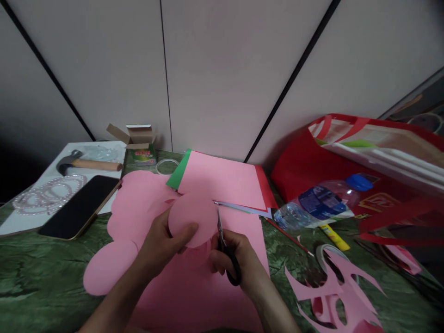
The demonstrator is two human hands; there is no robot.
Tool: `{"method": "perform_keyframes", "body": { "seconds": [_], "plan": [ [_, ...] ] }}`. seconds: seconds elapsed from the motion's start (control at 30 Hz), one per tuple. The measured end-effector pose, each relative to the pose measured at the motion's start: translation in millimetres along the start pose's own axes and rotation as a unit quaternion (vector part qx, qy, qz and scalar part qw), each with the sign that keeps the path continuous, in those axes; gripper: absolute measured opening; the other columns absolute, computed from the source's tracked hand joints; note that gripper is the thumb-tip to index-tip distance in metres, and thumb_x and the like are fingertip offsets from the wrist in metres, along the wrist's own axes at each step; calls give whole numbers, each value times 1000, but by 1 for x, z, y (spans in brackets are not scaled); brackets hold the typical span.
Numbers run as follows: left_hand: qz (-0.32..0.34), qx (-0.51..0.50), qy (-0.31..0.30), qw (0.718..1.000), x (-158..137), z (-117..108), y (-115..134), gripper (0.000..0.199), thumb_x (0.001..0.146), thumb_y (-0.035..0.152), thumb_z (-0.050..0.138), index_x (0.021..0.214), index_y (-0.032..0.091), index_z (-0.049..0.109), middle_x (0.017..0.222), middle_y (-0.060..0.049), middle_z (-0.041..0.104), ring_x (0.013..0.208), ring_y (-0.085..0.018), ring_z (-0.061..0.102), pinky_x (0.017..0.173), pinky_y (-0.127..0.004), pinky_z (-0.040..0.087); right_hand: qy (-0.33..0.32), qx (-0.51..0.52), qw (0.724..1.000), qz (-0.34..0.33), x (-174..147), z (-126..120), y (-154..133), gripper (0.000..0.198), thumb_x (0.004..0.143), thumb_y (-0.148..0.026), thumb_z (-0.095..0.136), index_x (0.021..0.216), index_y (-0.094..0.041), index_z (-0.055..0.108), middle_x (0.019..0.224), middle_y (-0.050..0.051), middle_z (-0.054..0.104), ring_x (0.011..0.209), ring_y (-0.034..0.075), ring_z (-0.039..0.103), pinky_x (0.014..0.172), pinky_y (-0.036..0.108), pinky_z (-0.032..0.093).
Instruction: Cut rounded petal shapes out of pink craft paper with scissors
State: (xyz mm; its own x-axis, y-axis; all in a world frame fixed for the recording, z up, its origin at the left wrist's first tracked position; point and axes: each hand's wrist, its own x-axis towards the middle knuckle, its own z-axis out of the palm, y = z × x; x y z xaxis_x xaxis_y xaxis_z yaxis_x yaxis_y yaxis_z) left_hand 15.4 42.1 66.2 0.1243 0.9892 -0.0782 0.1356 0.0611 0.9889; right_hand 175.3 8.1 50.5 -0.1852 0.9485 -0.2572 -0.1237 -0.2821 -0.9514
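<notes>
- Clock directions centre on the held disc, twelve pointing away from the person.
- Nine to ten o'clock: bead strings (45,194), a phone (79,207) and a hammer (99,164) lie on or over a white sheet (21,224).
- Eight o'clock: a loose pink oval (107,270), seemingly finished, its visible edge smooth.
- Between nine and ten: scalloped pink paper (135,201), its rounded outline apparently already cut; overlaps hide how many pieces there are.
- Eight o'clock, close in: the left hand (163,240) pinches the disc, thumb on its face, other fingers mostly hidden behind.
- Centre: the pink disc (193,210), tilted above a large pink sheet (208,300). Its outline looks almost round, so the cutting is judged well advanced; whether any edge is left to trim cannot be told.
- Four o'clock, close in: the right hand (239,252) has its fingers closed around the handles of the scissors (235,268). The blades stand beside the disc's right edge; contact is unclear.
- Between one and two: stacked coloured sheets (222,180), the top pink one apparently uncut.
- Three o'clock: a bottle (319,201) before a red bag (294,162).
- Four o'clock: curved pink offcuts (329,291), evidence of cutting already done.
</notes>
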Motion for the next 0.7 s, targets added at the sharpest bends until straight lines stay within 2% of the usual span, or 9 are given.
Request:
{"method": "perform_keyframes", "body": {
  "seconds": [0.53, 0.7],
  "plan": [
    [10, -4, 22, 1000, 2, -2, -1, 20, 71, 35, 62, 73, 17, 54, 53, 8, 48, 40, -5, 42, 35, -16, 36, -8, -1, 1000, 8, 0, -1, 4, 17, 62, -23, 64, 59, -16, 49, 40, -9, 44, 35, 7, 45, 38, 19, 35],
    [9, 4, 20, 1000, 2, -3, 1, 25, 72, 37, 60, 61, 17, 50, 43, 8, 44, 39, -6, 40, 36, -17, 33, -8, -4, 1000, 15, -2, -1, 4, 17, 63, -23, 65, 60, -16, 50, 40, -9, 45, 36, 7, 47, 38, 18, 34]
  ]
}}
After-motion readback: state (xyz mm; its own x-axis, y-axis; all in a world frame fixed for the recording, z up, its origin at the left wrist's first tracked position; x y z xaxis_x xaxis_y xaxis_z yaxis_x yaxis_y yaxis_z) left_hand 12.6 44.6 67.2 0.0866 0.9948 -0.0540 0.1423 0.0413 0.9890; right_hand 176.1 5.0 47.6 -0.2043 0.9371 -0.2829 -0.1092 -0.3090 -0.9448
